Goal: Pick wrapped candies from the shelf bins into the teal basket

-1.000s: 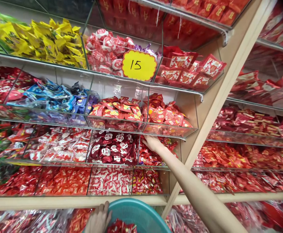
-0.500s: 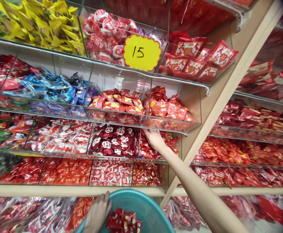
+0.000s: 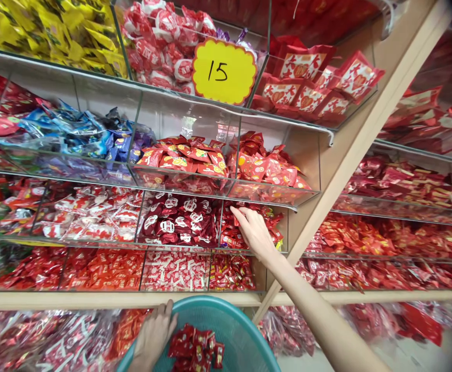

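Shelves (image 3: 94,300) above basket (image 3: 249,337): left hand (image 3: 155,330) clasps rim; right hand (image 3: 257,233), pinch unclear, over likely light, slick candies (image 3: 230,238); hold by edges

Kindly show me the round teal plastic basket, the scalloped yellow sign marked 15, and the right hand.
Round teal plastic basket (image 3: 246,338), head view: bare inner wall.
Scalloped yellow sign marked 15 (image 3: 224,71), head view: middle of face.
Right hand (image 3: 257,235), head view: back of hand.

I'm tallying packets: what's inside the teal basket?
A small pile of red packets lies in the basket. The pile covers whatever is beneath it, and the picture's lower edge cuts off the near part.
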Tool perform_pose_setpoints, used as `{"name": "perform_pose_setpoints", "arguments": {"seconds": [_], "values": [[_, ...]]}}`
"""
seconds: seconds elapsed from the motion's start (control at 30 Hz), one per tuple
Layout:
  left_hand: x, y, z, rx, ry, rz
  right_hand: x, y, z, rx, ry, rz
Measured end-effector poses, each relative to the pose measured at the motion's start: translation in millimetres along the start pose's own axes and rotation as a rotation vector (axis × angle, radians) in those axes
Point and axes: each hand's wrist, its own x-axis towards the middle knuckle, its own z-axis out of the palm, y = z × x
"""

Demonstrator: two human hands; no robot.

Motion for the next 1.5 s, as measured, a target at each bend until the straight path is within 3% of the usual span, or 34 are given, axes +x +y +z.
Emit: {"name": "perform_pose_setpoints", "arguments": {"seconds": [0.07,0.17,0.27,0.33,0.4,0.47,0.87,1.1,1.17,1.33,1.5], "values": [[-0.6,0.2,-0.7,-0.001,0.004,-0.002,-23.7,-21.1,-1.9,0.236,0.118,0.134],[-1.8,0.4,-2.7,0.002,-0.003,-0.001,-60.6,-63.4,3.5,0.789,0.209,0.492],[-2.8,0.6,-4.0,0.004,-0.009,0.005,-89.5,-99.9,16.7,1.457,0.138,0.926],[-3.1,0.6,-3.8,0.005,-0.01,0.007,-102.3,-113.0,27.4,1.776,0.085,1.195],[-3.1,0.3,-2.6,0.012,-0.01,0.012,-111.3,-118.1,37.6,1.959,0.045,1.41],[-3.1,-0.2,-1.2,0.02,-0.003,0.018,-118.2,-119.3,46.2,2.05,0.012,1.516],[-5.5,-0.7,-2.2,0.026,0.01,0.007,-155.5,-124.7,85.1,1.794,-0.111,1.467],[-4.9,-0.8,0.3,0.044,0.038,0.009,-173.2,-120.6,115.7,1.647,-0.289,1.392],[-4.3,-0.4,1.1,0.046,0.037,0.002,-177.9,-117.3,131.0,1.458,-0.369,1.289],[-4.1,0.0,1.3,0.04,0.029,-0.003,-187.9,-107.5,167.1,0.818,-0.548,0.822],[-5.1,-0.1,-1.3,0.027,0.01,-0.008,-186.2,-114.1,177.7,0.589,-0.719,0.609]]}}
